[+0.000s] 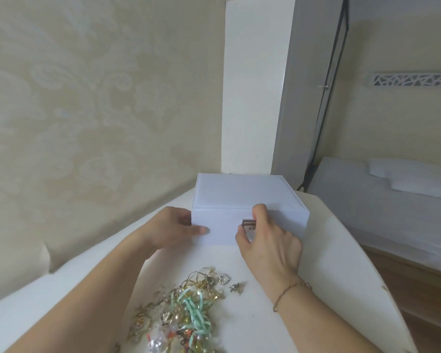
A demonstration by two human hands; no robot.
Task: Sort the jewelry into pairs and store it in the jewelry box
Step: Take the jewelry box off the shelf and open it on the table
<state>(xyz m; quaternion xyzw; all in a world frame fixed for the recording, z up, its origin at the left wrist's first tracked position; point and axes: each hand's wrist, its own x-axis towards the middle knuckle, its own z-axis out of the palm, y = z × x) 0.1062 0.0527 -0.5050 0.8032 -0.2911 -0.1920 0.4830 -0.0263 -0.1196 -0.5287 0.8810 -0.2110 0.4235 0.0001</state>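
Note:
A white square jewelry box (242, 194) stands closed on the white table (341, 250), its metal clasp (248, 223) facing me. My left hand (173, 229) holds the box's front left corner, thumb across the front face. My right hand (265, 238) pinches the clasp between thumb and curled fingers. A tangled pile of jewelry (183, 314) lies near me on the table: gold chains, pearls, mint green pieces. A heart pendant (223, 278) and a small loose charm (236, 287) lie at the pile's right edge.
A patterned beige wall (87, 110) runs along the table's left and back. To the right, past the table edge, are a wooden floor (418, 289) and a bed (392, 200) with white pillows. A white column (255, 85) rises behind the box.

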